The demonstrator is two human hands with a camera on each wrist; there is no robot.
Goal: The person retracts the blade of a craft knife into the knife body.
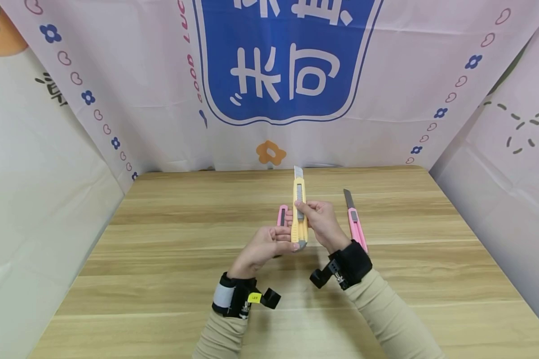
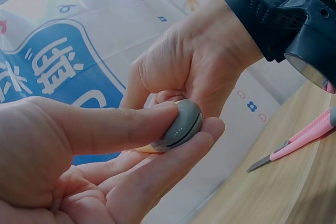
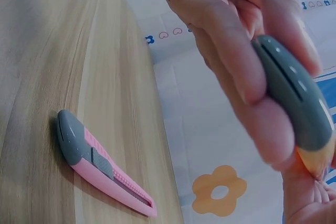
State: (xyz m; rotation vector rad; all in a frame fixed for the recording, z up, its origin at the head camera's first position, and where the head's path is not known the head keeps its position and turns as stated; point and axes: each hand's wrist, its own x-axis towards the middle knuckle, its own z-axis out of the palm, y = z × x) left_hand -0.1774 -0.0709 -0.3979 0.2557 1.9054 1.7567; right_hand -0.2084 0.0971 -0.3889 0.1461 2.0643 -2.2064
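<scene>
Holding yellow utility knife (image 1: pixel 299 224) two-handed | pinching grey end cap (image 2: pixel 184 125) with left hand (image 1: pixel 263 246), gripping closer to blade (image 1: pixel 298 172) with right hand (image 1: pixel 324 223) | pointing lengthwise toward backdrop (image 1: pixel 233 142)

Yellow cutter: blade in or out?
Out: in the head view, the blade projects past the upper end of the yellow cutter.
</scene>
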